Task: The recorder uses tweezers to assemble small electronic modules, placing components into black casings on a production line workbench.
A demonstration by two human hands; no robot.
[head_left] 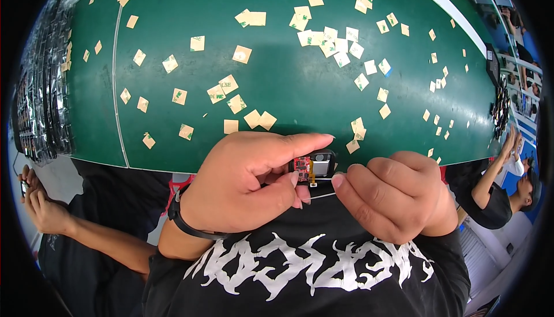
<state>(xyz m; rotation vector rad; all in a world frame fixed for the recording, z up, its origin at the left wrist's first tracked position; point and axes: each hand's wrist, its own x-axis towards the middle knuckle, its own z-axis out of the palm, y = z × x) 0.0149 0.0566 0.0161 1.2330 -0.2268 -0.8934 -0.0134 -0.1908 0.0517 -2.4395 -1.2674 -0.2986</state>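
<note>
Pinching a small electronic module (314, 166) between thumb and forefinger, the person's left hand (242, 181) holds it just off the near edge of the green desk (288, 86), close to the chest. The module shows a red circuit board on its left part, a black frame with a pale window on its right, and a short orange flex strip hanging from its underside. The right hand (392, 196) is curled, its thumb and forefinger tips pressed together right beside the module's lower right corner, where a thin light-coloured sliver (323, 196) runs between the two hands. A black band (184, 224) circles the left wrist.

Small tan backing squares (242, 54) lie scattered over most of the desk, thickest toward its far right part. Along the left edge lies a row of dark, shiny packets (43, 86). Other people's arms show beyond the desk's left and right ends.
</note>
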